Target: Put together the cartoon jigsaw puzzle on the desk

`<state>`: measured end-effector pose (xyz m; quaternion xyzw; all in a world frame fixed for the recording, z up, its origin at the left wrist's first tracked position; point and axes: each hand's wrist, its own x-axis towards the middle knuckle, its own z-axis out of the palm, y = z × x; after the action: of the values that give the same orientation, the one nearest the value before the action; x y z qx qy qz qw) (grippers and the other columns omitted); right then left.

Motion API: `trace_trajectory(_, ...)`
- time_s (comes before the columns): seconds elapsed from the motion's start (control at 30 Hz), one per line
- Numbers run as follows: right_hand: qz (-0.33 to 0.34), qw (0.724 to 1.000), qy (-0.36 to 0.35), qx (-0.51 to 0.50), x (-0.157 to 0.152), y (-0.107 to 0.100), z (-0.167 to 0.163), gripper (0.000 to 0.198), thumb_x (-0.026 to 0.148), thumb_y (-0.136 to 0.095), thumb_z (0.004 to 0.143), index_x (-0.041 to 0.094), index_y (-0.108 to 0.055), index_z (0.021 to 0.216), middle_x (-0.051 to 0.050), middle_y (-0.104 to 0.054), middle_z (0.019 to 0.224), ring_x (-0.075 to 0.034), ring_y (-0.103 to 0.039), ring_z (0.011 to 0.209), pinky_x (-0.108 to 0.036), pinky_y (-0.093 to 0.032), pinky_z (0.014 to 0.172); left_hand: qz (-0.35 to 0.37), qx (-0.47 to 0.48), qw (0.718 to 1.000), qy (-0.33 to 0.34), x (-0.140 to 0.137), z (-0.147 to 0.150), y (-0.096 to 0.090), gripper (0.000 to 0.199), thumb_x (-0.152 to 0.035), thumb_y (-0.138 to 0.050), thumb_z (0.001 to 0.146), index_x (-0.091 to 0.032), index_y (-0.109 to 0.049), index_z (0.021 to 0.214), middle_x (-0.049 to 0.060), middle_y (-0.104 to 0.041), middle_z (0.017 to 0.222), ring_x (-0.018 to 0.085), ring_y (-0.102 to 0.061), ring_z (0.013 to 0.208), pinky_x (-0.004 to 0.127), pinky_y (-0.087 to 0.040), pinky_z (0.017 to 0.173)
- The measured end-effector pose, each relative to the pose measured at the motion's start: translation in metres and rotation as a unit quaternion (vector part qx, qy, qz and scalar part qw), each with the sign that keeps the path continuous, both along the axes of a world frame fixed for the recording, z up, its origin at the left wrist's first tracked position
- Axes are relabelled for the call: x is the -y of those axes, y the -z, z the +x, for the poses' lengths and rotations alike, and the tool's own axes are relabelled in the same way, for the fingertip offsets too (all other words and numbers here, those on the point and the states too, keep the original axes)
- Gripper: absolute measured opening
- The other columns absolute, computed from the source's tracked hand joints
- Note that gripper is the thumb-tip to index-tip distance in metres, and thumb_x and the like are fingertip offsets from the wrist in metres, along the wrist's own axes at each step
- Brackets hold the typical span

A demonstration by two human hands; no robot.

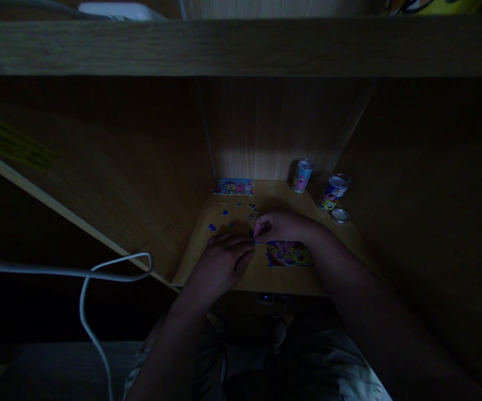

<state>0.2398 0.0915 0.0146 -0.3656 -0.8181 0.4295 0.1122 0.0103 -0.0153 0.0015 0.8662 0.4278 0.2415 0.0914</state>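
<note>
My right hand (280,224) is closed in a pinch, thumb and forefinger together on a small dark blue jigsaw piece (252,236) that is mostly hidden. My left hand (225,257) lies low over the desk with its fingers stretched out, their tips reaching that same piece. Several loose jigsaw pieces (224,212) are scattered beyond my hands. A colourful cartoon picture (288,254), which looks like joined puzzle pieces, lies under and beside my right wrist. At the back left rests a cartoon picture card (233,186).
Two cartoon-printed cans (302,177) (333,192) stand at the back right, with a round metal lid (340,215) by the nearer one. Side panels enclose the wooden desk (199,262). A thick shelf edge (241,49) crosses above. A white cable (84,301) hangs at left.
</note>
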Motion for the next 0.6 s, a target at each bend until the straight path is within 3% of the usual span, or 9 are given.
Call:
trace_trajectory(0.23,0.002,1.000,0.008,-0.001,-0.0027,0.0052,-0.0005,0.016,0.028,-0.080,0.081,0.019,-0.075,0.094,0.000,-0.073,0.084,-0.014,-0.064,0.075,-0.024,-0.046,0.066,0.003,0.002,1.000,-0.001,-0.0008,0.0002,0.0015,0.023,-0.025,-0.062,0.104,-0.029,-0.075,0.122,0.003,-0.078,0.124,0.025,-0.070,0.113,0.048,-0.051,0.106)
trace_trajectory(0.6,0.023,1.000,-0.017,0.011,-0.0036,0.0065,0.0004,0.016,0.032,-0.075,0.086,0.019,-0.078,0.094,-0.001,-0.076,0.086,-0.015,-0.066,0.077,-0.026,-0.047,0.070,0.000,-0.004,1.000,0.000,0.0002,0.0004,-0.0015,0.021,-0.025,-0.062,0.104,-0.028,-0.075,0.121,0.003,-0.078,0.123,0.024,-0.069,0.114,0.047,-0.051,0.106)
